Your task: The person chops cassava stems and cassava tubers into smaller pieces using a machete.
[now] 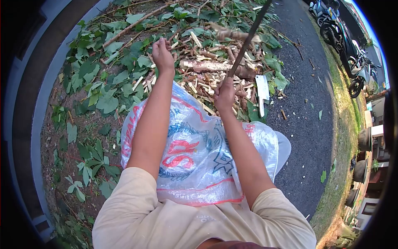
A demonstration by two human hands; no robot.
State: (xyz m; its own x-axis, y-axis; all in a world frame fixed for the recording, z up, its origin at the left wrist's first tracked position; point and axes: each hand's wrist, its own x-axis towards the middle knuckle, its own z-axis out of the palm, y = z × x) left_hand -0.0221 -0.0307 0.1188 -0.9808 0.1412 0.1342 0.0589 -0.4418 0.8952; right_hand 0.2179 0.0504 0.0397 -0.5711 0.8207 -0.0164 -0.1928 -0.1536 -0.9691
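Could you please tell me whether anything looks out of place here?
Yes: a blurred wood piece seems airborne by the long blade in the right hand, whereas the chips on the ground look sharp.

Motorcycles [340, 47] parked in a row, 2 o'clock. Dark asphalt [309, 103] toward 3 o'clock; grass strip [343, 137] along its outer edge. Pots [360, 171] between 3 and 4 o'clock. Bluish-grey ledge [35, 133], 9 o'clock.
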